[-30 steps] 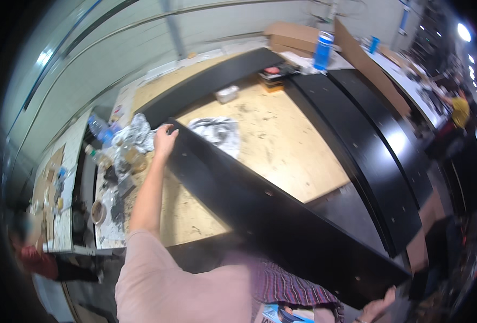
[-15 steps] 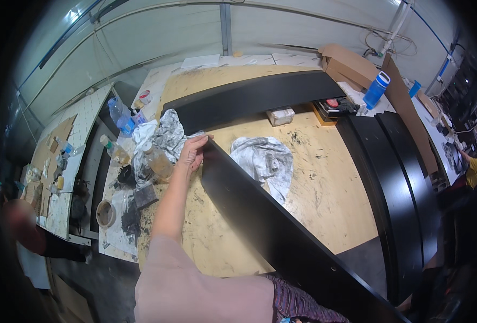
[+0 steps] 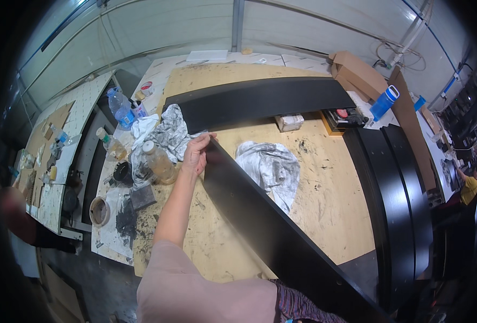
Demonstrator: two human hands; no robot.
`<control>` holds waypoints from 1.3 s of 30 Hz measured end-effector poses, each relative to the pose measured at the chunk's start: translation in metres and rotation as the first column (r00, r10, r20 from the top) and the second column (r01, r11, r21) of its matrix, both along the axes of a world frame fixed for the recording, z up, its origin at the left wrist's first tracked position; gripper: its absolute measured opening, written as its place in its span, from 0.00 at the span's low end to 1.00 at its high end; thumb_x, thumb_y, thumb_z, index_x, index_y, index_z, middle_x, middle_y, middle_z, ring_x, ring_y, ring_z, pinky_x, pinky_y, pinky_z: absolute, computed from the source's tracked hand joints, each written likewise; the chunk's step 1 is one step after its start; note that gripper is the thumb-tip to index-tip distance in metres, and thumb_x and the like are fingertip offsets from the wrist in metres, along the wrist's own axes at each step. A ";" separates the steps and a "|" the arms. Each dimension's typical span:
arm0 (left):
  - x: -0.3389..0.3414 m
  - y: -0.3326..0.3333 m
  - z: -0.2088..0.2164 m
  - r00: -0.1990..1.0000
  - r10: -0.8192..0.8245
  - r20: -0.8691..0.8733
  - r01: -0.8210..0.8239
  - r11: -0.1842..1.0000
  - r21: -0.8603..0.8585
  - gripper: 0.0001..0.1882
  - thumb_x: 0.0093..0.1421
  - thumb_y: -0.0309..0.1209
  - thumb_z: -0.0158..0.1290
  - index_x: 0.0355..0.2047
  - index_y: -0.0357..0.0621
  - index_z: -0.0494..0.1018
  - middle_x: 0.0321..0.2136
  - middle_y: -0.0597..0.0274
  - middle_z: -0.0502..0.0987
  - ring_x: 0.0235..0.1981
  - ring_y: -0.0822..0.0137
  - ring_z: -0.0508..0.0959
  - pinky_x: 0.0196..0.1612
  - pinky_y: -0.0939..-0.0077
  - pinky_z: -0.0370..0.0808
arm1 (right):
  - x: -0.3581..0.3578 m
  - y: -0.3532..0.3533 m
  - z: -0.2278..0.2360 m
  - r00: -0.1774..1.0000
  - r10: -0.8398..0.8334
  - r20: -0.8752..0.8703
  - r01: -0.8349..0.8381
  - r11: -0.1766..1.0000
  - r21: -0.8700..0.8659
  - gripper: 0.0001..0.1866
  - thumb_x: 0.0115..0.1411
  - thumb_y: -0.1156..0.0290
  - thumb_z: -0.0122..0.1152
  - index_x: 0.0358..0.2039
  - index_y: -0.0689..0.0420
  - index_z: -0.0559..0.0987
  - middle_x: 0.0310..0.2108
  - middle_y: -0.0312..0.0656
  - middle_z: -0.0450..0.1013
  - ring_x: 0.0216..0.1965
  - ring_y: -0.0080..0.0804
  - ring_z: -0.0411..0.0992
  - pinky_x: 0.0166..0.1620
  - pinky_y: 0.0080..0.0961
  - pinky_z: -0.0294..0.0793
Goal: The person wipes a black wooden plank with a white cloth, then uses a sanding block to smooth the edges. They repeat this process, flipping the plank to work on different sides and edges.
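Observation:
My left hand [image 3: 196, 153] is closed round the far end of a long black panel [image 3: 271, 226]. The panel stands tilted on its edge and slants from the middle of the table down to the lower right, where its near end runs toward the rim of the picture. My right hand is not in view. Just behind the panel lies a crumpled white cloth [image 3: 268, 167] with grey smears. To the left of my hand are another stained rag [image 3: 169, 132] and a bottle [image 3: 159, 164] of yellowish liquid with a white cap.
A black panel [image 3: 265, 99] lies across the table's [image 3: 324, 199] far side, near a whitish block [image 3: 289, 123]. Stacked black panels [image 3: 392, 199] stand at the right. A blue bottle [image 3: 384, 103] and cardboard [image 3: 357, 74] are behind them. Several bottles, a round tub [image 3: 99, 211] and a person [image 3: 469, 188] appear farther out.
The view has shifted slightly, so the table and its things sit a little differently in the picture. My left hand keeps its hold on the panel's far end.

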State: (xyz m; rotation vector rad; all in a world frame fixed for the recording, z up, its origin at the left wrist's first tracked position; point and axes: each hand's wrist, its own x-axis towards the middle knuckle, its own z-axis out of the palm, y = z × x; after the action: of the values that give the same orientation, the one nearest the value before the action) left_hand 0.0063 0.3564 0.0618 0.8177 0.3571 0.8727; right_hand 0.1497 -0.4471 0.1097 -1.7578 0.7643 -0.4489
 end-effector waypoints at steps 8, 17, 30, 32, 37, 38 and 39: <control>-0.003 0.012 -0.023 0.981 -0.175 -0.085 0.174 0.984 -0.020 0.14 0.66 0.30 0.49 0.44 0.30 0.73 0.40 0.51 0.79 0.42 0.63 0.80 0.47 0.66 0.79 | 0.004 0.002 -0.002 1.000 0.003 -0.024 -0.003 1.000 -0.004 0.30 0.61 0.58 0.58 0.56 0.68 0.70 0.57 0.46 0.68 0.53 0.33 0.67 0.59 0.28 0.64; -0.042 -0.025 -0.075 0.846 -0.140 -0.514 0.116 0.990 -0.078 0.14 0.63 0.32 0.55 0.43 0.33 0.76 0.37 0.60 0.81 0.37 0.71 0.79 0.42 0.78 0.75 | -0.002 -0.003 0.000 0.999 -0.008 -0.041 0.007 1.000 -0.025 0.30 0.61 0.57 0.58 0.57 0.68 0.70 0.57 0.46 0.68 0.53 0.33 0.67 0.59 0.28 0.63; -0.033 -0.015 -0.104 0.911 -0.161 -0.380 0.150 0.987 -0.057 0.12 0.63 0.31 0.54 0.40 0.34 0.77 0.35 0.61 0.80 0.36 0.73 0.78 0.42 0.83 0.73 | -0.005 -0.008 0.004 0.998 -0.004 -0.063 0.001 0.999 -0.053 0.31 0.62 0.57 0.58 0.57 0.68 0.70 0.57 0.46 0.68 0.53 0.33 0.67 0.59 0.28 0.63; -0.033 -0.012 -0.111 0.904 -0.141 -0.404 0.140 0.990 -0.033 0.11 0.63 0.31 0.54 0.39 0.34 0.77 0.35 0.62 0.80 0.35 0.74 0.78 0.41 0.83 0.72 | -0.005 -0.008 0.003 0.998 -0.002 -0.066 -0.002 0.998 -0.057 0.31 0.62 0.56 0.58 0.57 0.68 0.70 0.57 0.46 0.68 0.53 0.33 0.67 0.60 0.28 0.63; -0.029 -0.024 -0.117 0.896 -0.067 -0.439 0.113 0.990 0.081 0.14 0.62 0.30 0.56 0.43 0.31 0.77 0.35 0.61 0.80 0.35 0.74 0.78 0.42 0.83 0.72 | -0.010 -0.013 0.003 0.997 -0.009 -0.071 0.004 0.998 -0.067 0.31 0.62 0.56 0.58 0.57 0.68 0.70 0.57 0.46 0.68 0.53 0.33 0.67 0.60 0.28 0.63; -0.025 -0.031 -0.109 0.890 -0.036 -0.454 0.108 0.985 0.132 0.15 0.62 0.30 0.56 0.44 0.29 0.76 0.36 0.61 0.81 0.35 0.74 0.78 0.42 0.83 0.72 | -0.014 -0.015 0.004 0.997 -0.013 -0.072 0.008 0.998 -0.070 0.31 0.62 0.56 0.58 0.57 0.68 0.70 0.57 0.46 0.68 0.53 0.33 0.67 0.60 0.28 0.63; -0.023 -0.037 -0.105 0.876 0.002 -0.483 0.090 0.982 0.167 0.16 0.61 0.29 0.56 0.45 0.29 0.76 0.36 0.60 0.81 0.36 0.73 0.78 0.42 0.82 0.72 | -0.015 -0.017 0.004 0.997 -0.015 -0.072 0.009 0.997 -0.073 0.31 0.62 0.56 0.58 0.57 0.68 0.70 0.57 0.46 0.68 0.53 0.33 0.67 0.60 0.28 0.63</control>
State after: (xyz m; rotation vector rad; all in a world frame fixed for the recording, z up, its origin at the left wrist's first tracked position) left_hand -0.0162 0.3190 -0.0435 1.2170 0.7000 0.6552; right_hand 0.1345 -0.4644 0.1137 -1.8468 0.8186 -0.4281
